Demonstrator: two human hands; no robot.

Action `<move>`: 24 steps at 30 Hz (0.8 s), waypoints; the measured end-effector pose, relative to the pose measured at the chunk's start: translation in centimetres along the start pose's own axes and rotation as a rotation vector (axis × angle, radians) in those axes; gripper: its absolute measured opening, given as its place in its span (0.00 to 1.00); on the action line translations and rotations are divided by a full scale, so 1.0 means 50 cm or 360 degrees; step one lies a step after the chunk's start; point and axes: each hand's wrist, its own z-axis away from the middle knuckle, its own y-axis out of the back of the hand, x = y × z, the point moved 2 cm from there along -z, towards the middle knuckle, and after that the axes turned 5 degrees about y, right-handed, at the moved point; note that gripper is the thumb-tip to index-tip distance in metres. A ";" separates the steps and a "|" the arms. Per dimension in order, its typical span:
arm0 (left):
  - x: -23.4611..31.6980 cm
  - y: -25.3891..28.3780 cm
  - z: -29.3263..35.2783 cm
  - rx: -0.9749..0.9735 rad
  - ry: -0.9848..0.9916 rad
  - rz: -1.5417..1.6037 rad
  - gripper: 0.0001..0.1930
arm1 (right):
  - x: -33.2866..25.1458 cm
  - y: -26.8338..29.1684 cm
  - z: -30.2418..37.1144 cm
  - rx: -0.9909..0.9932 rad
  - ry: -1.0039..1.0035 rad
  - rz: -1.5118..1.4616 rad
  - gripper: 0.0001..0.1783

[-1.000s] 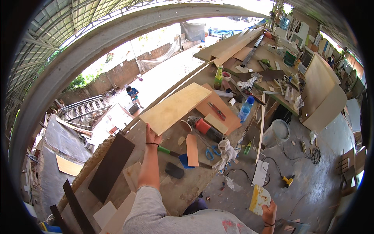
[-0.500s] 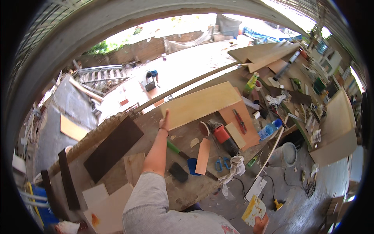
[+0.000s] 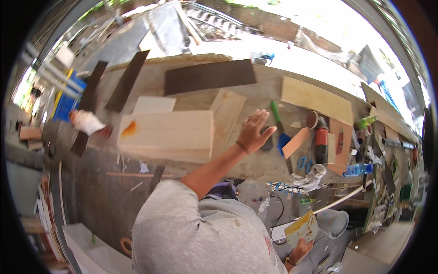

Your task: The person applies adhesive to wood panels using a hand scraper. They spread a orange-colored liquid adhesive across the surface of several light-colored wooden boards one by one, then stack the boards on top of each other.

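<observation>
Pale wood panel beside the open hand

The light plywood panel (image 3: 166, 132) lies flat on the bench, stained orange at one end, just left of the spread fingers (image 3: 258, 119).

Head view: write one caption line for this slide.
Left hand spread open above a cluttered workbench beside a pale plywood box; right hand holds a yellowed sheet low.

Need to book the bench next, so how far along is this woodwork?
Done: pale boards and dark panels lie cut on the bench. In hand: the left hand hovers open beside a green-handled tool, gripping nothing; the right hand holds a yellowish sheet low down. Left, seemingly: the pieces lie loose, unjoined.
</observation>
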 end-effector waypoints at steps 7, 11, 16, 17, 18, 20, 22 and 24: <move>-0.331 0.394 0.167 0.0219 0.0961 -0.1396 0.39 | 0.000 -0.020 0.025 -0.0314 0.0166 -0.0080 0.20; -0.190 0.196 0.245 -0.0573 0.0452 -0.0639 0.34 | 0.029 -0.030 0.052 -0.0412 0.0225 -0.0084 0.21; 0.082 0.150 0.335 -0.0807 -0.1070 0.0075 0.25 | -0.005 -0.059 0.073 -0.0423 0.0273 -0.0128 0.21; 0.082 0.169 0.300 -0.0650 -0.0993 0.0084 0.24 | -0.010 -0.062 0.076 -0.0360 0.0273 -0.0148 0.21; -0.040 0.153 0.282 -0.0609 -0.0790 -0.0206 0.24 | -0.017 -0.070 0.083 -0.0396 0.0276 -0.0152 0.21; -0.074 0.304 0.132 -0.0596 0.0154 -0.0743 0.28 | -0.027 -0.075 0.097 -0.0370 0.0294 -0.0213 0.21; -0.319 0.368 0.116 -0.0094 0.0905 -0.1114 0.40 | -0.031 -0.095 0.116 -0.0377 0.0335 -0.0158 0.21; -0.327 0.381 0.101 -0.0193 0.1091 -0.1227 0.40 | -0.031 -0.109 0.137 -0.0313 0.0356 -0.0078 0.21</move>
